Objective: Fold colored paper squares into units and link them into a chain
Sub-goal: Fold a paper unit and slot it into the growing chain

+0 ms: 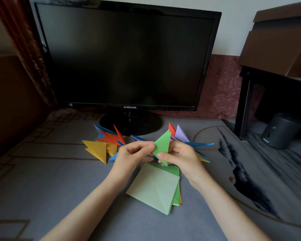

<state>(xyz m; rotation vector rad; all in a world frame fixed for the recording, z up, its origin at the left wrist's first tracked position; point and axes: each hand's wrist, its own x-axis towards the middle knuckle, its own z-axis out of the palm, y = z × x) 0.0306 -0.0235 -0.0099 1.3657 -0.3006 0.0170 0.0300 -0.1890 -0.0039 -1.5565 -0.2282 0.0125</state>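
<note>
The left hand (130, 153) and right hand (179, 157) pinch a green folded paper triangle (161, 145) between their fingers (146, 145); beyond the fingers lie several coloured folded paper units (109, 137), seemingly not linked yet, and beneath waits a stack of flat green paper squares (155, 186).

Domestic room, desk corner. A black flat-screen monitor (129, 58) on a round foot stands on a table covered with a grey patterned cloth (42, 180). A dark red curtain (24, 40) hangs at left. At right, a brown cardboard box (276, 44) rests on a black stand (245, 101).
</note>
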